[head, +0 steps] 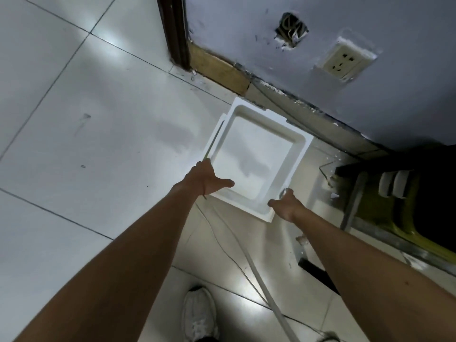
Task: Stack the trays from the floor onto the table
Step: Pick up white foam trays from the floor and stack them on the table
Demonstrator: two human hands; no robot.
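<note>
A white foam tray [256,149] lies near the wall on the tiled floor, hollow side up, on top of another white tray whose edge [220,129] shows at its left. My left hand [206,180] grips the near left rim, thumb inside the hollow. My right hand [286,203] holds the near right corner, fingers curled around the outer edge. The table is out of view.
A grey wall with a white socket [344,61] and a hole with wires [292,27] rises behind the tray. A dark door frame [176,33] stands at the left. Cables [251,267] run across the floor. A yellow-green stool [394,206] stands at the right. My shoe [198,314] is below.
</note>
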